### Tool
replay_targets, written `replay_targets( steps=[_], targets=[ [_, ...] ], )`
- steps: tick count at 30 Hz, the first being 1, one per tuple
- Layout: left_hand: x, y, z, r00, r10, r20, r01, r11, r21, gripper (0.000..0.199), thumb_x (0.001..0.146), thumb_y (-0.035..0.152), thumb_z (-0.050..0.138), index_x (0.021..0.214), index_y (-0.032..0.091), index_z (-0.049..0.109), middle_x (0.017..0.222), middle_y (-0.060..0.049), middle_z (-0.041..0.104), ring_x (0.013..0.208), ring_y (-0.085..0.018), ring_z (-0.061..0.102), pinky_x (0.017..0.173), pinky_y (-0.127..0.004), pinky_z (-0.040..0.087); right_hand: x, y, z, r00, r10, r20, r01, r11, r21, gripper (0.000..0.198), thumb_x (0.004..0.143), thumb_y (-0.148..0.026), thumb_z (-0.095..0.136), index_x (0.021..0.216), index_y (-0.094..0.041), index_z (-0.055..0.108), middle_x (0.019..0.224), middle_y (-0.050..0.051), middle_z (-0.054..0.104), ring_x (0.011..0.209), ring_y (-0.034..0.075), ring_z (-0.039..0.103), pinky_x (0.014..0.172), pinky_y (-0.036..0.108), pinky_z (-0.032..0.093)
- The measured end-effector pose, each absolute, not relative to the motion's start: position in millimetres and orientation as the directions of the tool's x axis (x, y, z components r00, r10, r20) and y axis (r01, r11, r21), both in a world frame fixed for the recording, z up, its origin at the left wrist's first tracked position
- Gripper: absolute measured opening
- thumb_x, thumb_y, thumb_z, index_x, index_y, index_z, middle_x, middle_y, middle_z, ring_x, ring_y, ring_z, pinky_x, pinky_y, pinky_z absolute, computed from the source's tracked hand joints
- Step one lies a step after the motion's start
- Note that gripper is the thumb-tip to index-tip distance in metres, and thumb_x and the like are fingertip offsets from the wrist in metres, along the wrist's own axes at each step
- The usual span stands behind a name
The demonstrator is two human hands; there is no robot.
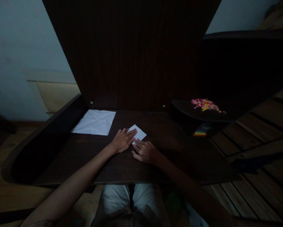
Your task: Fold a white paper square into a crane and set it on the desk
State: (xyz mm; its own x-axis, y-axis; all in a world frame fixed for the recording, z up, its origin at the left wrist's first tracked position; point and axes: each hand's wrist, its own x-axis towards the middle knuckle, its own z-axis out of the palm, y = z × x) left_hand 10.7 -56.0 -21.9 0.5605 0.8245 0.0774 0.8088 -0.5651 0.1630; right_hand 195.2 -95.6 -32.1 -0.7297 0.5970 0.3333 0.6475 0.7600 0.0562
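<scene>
A small folded piece of white paper (141, 134) lies turned like a diamond on the dark wooden desk (84, 160). My left hand (123, 140) rests flat across its left part, fingers stretched out and pointing right. At the paper's lower corner, my right hand (144, 151) touches it with bent fingertips, the thumb held apart below. Whether the right fingers pinch an edge of the paper is too dark to make out. Farther left on the desk lies a larger square white sheet (95, 122) with crease lines across it.
On a raised side shelf (183, 105) at the right sits a pile of small colourful pieces (205, 104). Beneath it is a box with a yellow-orange edge (200, 134). A tall dark back panel (129, 56) and a left side board (44, 135) bound the desk.
</scene>
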Motion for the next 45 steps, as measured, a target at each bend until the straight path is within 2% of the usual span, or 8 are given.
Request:
replay_targets(
  steps=[6,10,13,21,27,33,38,45],
  targets=[
    [11,-57,-22,0.524,0.847,0.092,0.824,-0.531,0.200,0.053,0.097,0.047,0.025,0.147,0.031,0.026,0.153,0.000,0.030,0.128,-0.033,0.038,0.102,-0.055,0.029,208,-84,-26,-0.703,0.607,0.372,0.626,0.775,-0.082,0.023,0.087,-0.034,0.055,0.090,-0.022,0.074,0.108,0.006,0.072,0.089,0.019,0.069,0.071,0.025,0.052],
    [10,-56,-25,0.490,0.863,0.124,0.822,-0.505,0.263,0.061,0.094,0.050,0.032,0.149,0.027,0.018,0.155,-0.006,0.025,0.130,-0.035,0.038,0.103,-0.058,0.028,217,-75,-25,-0.677,0.635,0.372,0.594,0.770,-0.235,0.021,0.086,-0.027,0.054,0.094,-0.025,0.073,0.106,0.003,0.073,0.094,0.016,0.068,0.082,0.024,0.052],
    [10,-56,-25,0.461,0.871,0.167,0.813,-0.490,0.313,0.062,0.092,0.049,0.039,0.146,0.023,0.025,0.154,-0.010,0.027,0.131,-0.033,0.039,0.103,-0.057,0.029,218,-68,-28,-0.626,0.667,0.405,0.610,0.742,-0.278,0.023,0.086,-0.022,0.052,0.096,-0.023,0.073,0.107,0.003,0.072,0.104,0.017,0.065,0.094,0.029,0.049],
    [7,-57,-22,0.541,0.805,0.243,0.739,-0.593,0.320,0.041,0.091,0.048,0.046,0.118,0.018,0.052,0.135,-0.012,0.053,0.125,-0.027,0.048,0.104,-0.044,0.033,217,-57,-31,-0.502,0.783,0.367,0.744,0.607,-0.279,0.025,0.084,-0.022,0.057,0.104,-0.022,0.073,0.122,0.006,0.065,0.117,0.022,0.057,0.099,0.038,0.046],
    [7,-55,-23,0.567,0.788,0.239,0.726,-0.615,0.306,0.047,0.086,0.052,0.053,0.118,0.017,0.056,0.138,-0.013,0.050,0.129,-0.027,0.044,0.105,-0.045,0.032,217,-55,-29,-0.492,0.793,0.360,0.745,0.597,-0.296,0.025,0.085,-0.020,0.057,0.104,-0.023,0.072,0.120,0.007,0.066,0.112,0.023,0.058,0.093,0.041,0.043],
    [3,-53,-20,0.652,0.738,0.175,0.665,-0.667,0.337,0.039,0.090,0.036,0.049,0.126,0.022,0.057,0.143,-0.008,0.046,0.135,-0.028,0.034,0.109,-0.049,0.028,224,-49,-30,-0.491,0.772,0.404,0.728,0.618,-0.296,0.027,0.084,-0.017,0.056,0.104,-0.022,0.072,0.111,0.005,0.071,0.097,0.021,0.061,0.089,0.038,0.040],
    [-1,-50,-20,0.694,0.697,0.181,0.635,-0.711,0.303,0.047,0.087,0.016,0.044,0.131,0.027,0.054,0.143,-0.006,0.046,0.132,-0.027,0.036,0.107,-0.051,0.030,228,-50,-24,-0.504,0.773,0.385,0.723,0.621,-0.301,0.025,0.081,-0.021,0.061,0.103,-0.023,0.073,0.116,0.004,0.069,0.103,0.023,0.057,0.089,0.040,0.042],
    [-8,-45,-19,0.674,0.695,0.252,0.641,-0.719,0.268,0.043,0.086,0.011,0.045,0.121,0.027,0.063,0.126,-0.007,0.060,0.111,-0.024,0.052,0.096,-0.045,0.042,228,-48,-28,-0.545,0.768,0.337,0.692,0.639,-0.335,0.028,0.087,-0.028,0.060,0.113,-0.025,0.068,0.125,0.005,0.063,0.120,0.021,0.052,0.100,0.040,0.039]
  ],
)
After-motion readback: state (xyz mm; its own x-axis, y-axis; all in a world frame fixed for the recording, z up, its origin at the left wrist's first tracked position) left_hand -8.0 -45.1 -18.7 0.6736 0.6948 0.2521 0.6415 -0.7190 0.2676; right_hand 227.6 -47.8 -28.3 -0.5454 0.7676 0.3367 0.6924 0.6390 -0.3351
